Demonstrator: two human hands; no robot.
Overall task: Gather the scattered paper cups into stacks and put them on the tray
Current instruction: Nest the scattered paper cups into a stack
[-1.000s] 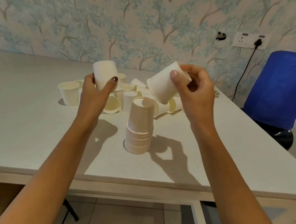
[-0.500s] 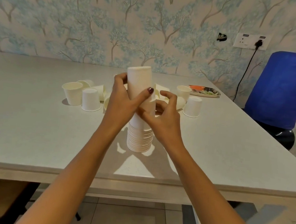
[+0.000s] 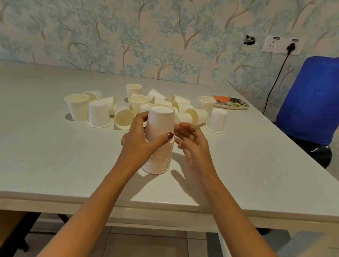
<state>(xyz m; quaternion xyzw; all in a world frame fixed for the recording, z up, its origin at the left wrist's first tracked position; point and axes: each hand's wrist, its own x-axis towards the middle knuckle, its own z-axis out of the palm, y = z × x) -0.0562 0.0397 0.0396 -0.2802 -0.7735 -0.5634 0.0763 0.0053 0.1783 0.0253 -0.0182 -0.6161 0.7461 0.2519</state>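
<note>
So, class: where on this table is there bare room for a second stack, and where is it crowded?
Bare: the table left of the stack, in front of the loose cups; also right of the right hand, nearer than the tray. Crowded: behind the stack.

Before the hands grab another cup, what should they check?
1. The stack stands upright on the table: ok.
2. The left hand grips the stack to steady it: ok.
3. The right hand is free for a new cup: ok, it holds nothing.
4. All the loose cups are gathered: not ok, many lie behind the stack.
5. There is room on the tray: cannot tell, it is too far off to see.
</note>
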